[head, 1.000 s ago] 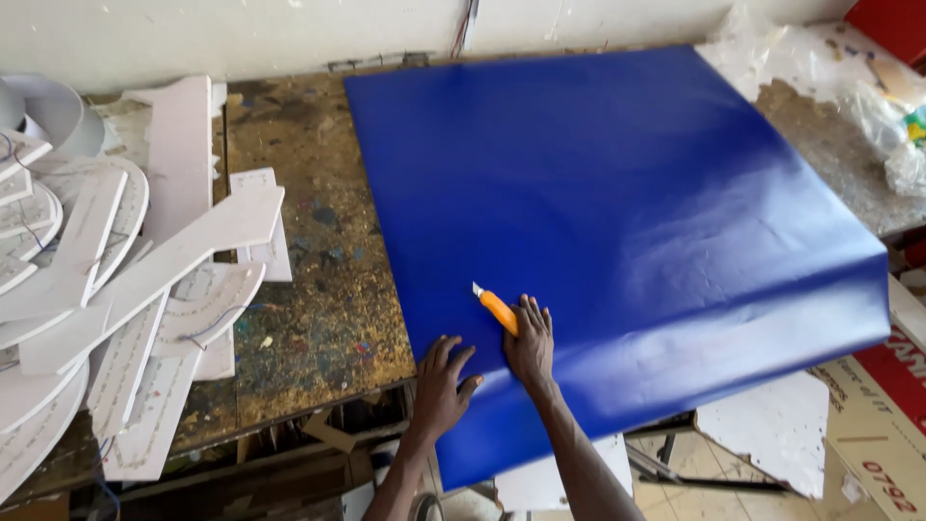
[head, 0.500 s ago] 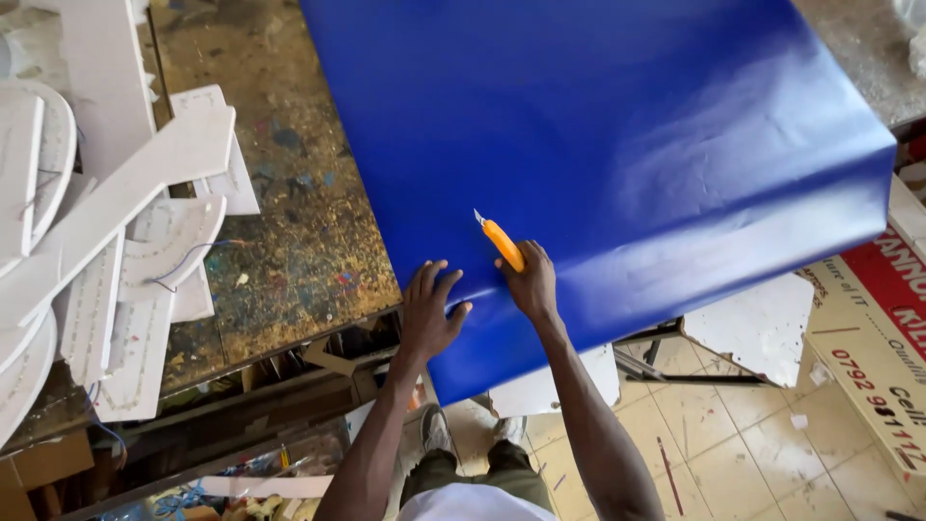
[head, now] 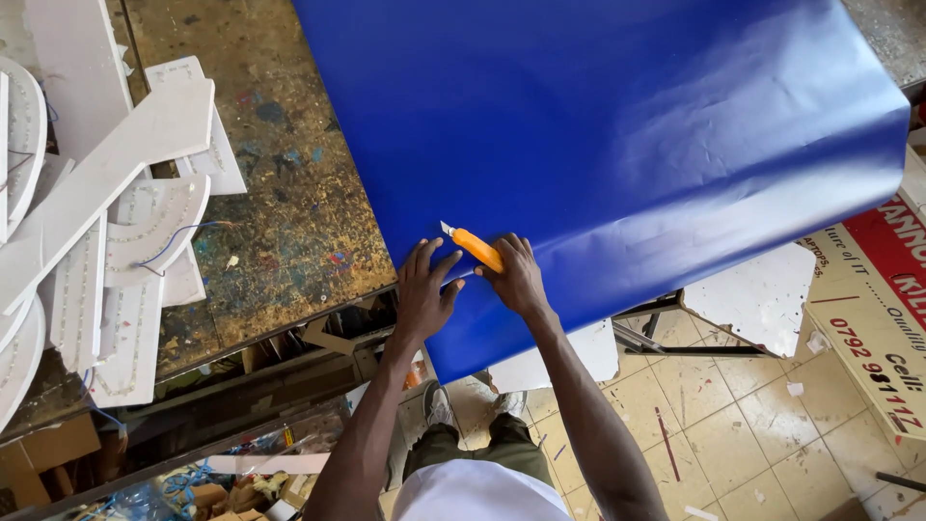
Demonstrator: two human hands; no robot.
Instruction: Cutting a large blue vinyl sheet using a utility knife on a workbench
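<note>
A: What does the right hand (head: 516, 275) have?

B: An orange knife (head: 475, 248). The fingers are closed round its handle, and the small blade at the tip points up and to the left, lying on the blue sheet (head: 617, 135).

A: And the left hand (head: 424, 289)?

B: Open, fingers spread, pressed flat on the blue sheet just beside the knife. It grips nothing. Its fingertips lie close to the orange handle; whether they touch it I cannot tell.

A: Where does the sheet lie?

B: It covers the right part of the workbench (head: 289, 193) and runs out of view at the top. Its near edge hangs over the front of the bench, down toward the tiled floor (head: 733, 434). Both hands are at the sheet's lower left corner, near its left edge.

A: What is the bench like where it is bare?

B: Worn and brown, speckled with paint of many colours.

A: Anything else on it?

B: White cut-out shapes (head: 106, 222) piled at the left, well apart from the hands. Some have rows of small dots and thin blue wires on them.

A: And around the person?

B: A red and white board (head: 873, 309) leans at the right, below the sheet's corner, and a white panel (head: 762, 294) sits beside it. Under the bench is clutter that I cannot make out
</note>
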